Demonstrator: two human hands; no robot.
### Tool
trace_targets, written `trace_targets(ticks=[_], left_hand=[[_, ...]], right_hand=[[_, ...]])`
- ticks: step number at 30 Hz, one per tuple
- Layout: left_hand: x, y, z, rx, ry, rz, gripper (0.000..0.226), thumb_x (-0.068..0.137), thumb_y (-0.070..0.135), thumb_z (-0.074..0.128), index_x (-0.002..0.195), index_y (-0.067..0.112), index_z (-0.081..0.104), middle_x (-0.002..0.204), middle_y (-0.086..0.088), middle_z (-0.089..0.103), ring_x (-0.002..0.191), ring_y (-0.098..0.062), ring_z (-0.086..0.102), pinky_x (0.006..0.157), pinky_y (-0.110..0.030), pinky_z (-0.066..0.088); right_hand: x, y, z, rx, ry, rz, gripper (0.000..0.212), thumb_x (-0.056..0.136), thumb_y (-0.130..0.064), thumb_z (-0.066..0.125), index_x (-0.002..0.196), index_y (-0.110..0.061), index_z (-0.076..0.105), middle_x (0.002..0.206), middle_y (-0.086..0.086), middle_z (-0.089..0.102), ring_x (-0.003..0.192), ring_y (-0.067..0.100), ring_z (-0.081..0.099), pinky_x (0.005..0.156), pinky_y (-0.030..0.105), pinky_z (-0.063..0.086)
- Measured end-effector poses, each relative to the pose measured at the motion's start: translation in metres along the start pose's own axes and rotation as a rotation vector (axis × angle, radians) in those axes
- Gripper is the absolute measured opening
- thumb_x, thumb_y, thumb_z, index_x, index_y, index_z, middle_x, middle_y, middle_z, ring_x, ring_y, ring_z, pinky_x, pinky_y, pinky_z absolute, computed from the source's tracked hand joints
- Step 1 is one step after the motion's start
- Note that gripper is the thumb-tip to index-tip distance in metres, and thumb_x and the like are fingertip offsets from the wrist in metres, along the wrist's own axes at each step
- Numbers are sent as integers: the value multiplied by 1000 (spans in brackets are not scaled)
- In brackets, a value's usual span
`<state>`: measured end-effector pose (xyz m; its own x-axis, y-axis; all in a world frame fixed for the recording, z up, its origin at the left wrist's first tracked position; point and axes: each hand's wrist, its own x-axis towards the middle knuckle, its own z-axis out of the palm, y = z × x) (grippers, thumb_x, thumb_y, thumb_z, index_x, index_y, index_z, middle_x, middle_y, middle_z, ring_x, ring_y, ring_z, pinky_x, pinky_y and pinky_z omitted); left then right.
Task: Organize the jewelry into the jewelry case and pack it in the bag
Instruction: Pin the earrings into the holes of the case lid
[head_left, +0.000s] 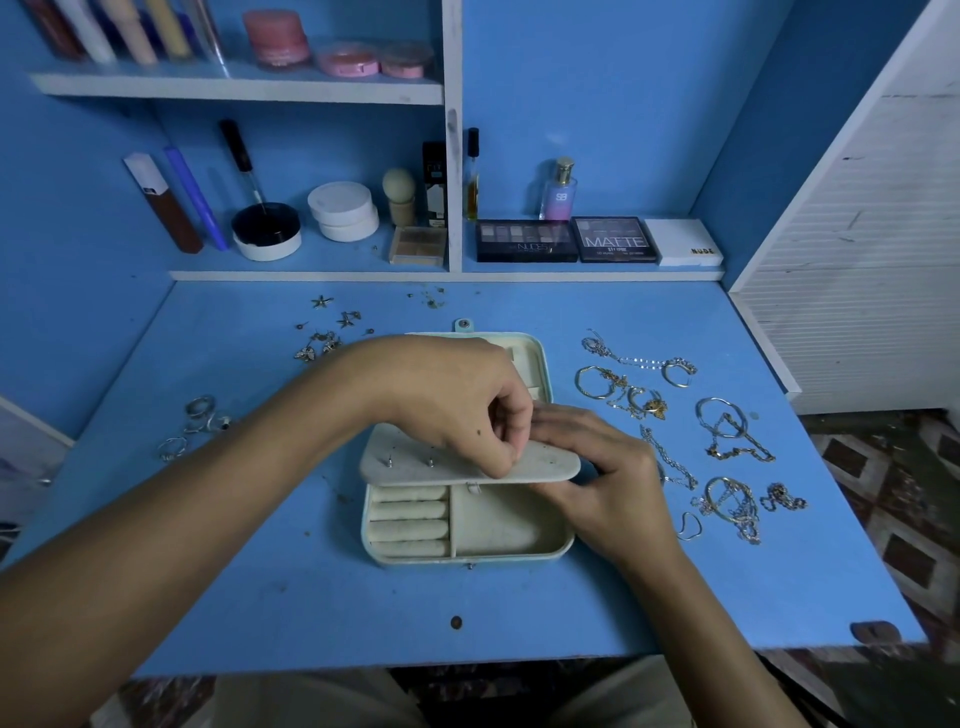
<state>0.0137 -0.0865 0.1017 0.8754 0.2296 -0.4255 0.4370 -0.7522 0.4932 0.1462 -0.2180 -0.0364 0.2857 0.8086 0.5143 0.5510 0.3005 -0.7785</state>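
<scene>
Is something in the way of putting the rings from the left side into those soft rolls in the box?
Nothing lies on the ring rolls; they sit open below the earring flap, which both hands hold up. Between the rings and the jewelry case there is bare table, with the left forearm above it.

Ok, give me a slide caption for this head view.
Both hands work at the earring panel of an open jewelry case, loose jewelry around it.
</scene>
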Motion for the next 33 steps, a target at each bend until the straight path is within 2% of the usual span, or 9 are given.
trace_targets(ticks=[8, 13, 16, 18, 21, 24, 26, 29, 33], left_hand=[[1, 2, 0, 10, -2, -3, 7, 77, 22, 72, 77, 28, 72, 75, 17, 68, 65, 5, 56, 65, -19, 49], [0, -4, -1, -11, 9, 9, 6, 79, 23, 70, 80, 29, 72, 78, 18, 69, 72, 3, 60, 67, -18, 49], [-2, -9, -6, -42, 42, 39, 6, 83, 24, 71, 84, 30, 73, 82, 17, 70, 72, 4, 59, 63, -8, 43], [-4, -14, -10, -66, 71, 54, 5, 85, 27, 72, 86, 31, 73, 85, 15, 70, 70, 5, 58, 63, -8, 41], [-9, -28, -17, -123, 176, 50, 3, 88, 33, 70, 89, 32, 73, 89, 16, 71, 76, 5, 60, 68, -8, 42], [-14, -46, -20, -243, 352, 3, 14, 91, 41, 65, 89, 31, 74, 88, 18, 72, 85, 0, 64, 75, -12, 47], [-15, -60, -19, -309, 471, -74, 25, 93, 45, 58, 87, 28, 75, 85, 17, 73, 82, -4, 66, 78, -20, 50], [-15, -80, -13, -445, 589, -179, 38, 98, 47, 50, 84, 23, 76, 82, 11, 73, 78, -8, 65, 73, -27, 48], [-13, -97, 1, -672, 769, -266, 47, 99, 51, 46, 79, 21, 75, 75, 11, 73, 69, -2, 61, 70, -25, 44]], right_hand=[[-1, 1, 1, -3, 8, -8, 26, 78, -17, 83, 102, -9, 79, 108, -2, 75, 113, 16, 67, 94, 44, 54], [0, -2, 1, -3, 8, -1, 25, 81, -24, 79, 102, -9, 79, 107, -4, 75, 113, 15, 67, 93, 43, 54], [5, -4, 0, -44, 10, -6, 22, 81, -24, 81, 99, -10, 79, 103, -6, 76, 110, 12, 68, 92, 38, 55], [11, -5, 0, -57, 28, -2, 26, 81, -33, 79, 95, -11, 80, 97, -7, 76, 105, 10, 69, 88, 34, 54], [21, -8, -1, -59, 78, 17, 37, 75, -47, 79, 90, -14, 79, 92, -8, 74, 94, 10, 69, 84, 29, 54], [32, -11, -1, -70, 91, 26, 33, 75, -48, 78, 83, -17, 79, 86, -13, 71, 88, 10, 68, 80, 29, 52], [40, -13, 0, -76, 91, 66, 32, 75, -50, 78, 76, -18, 78, 79, -14, 70, 84, 11, 66, 76, 28, 50], [51, -12, 3, -76, 104, 148, 37, 71, -56, 77, 67, -20, 71, 70, -13, 65, 76, 12, 62, 69, 24, 47], [62, -15, 4, 9, 104, 293, 37, 65, -63, 77, 79, -29, 70, 76, -11, 68, 77, 11, 66, 68, 24, 51]])
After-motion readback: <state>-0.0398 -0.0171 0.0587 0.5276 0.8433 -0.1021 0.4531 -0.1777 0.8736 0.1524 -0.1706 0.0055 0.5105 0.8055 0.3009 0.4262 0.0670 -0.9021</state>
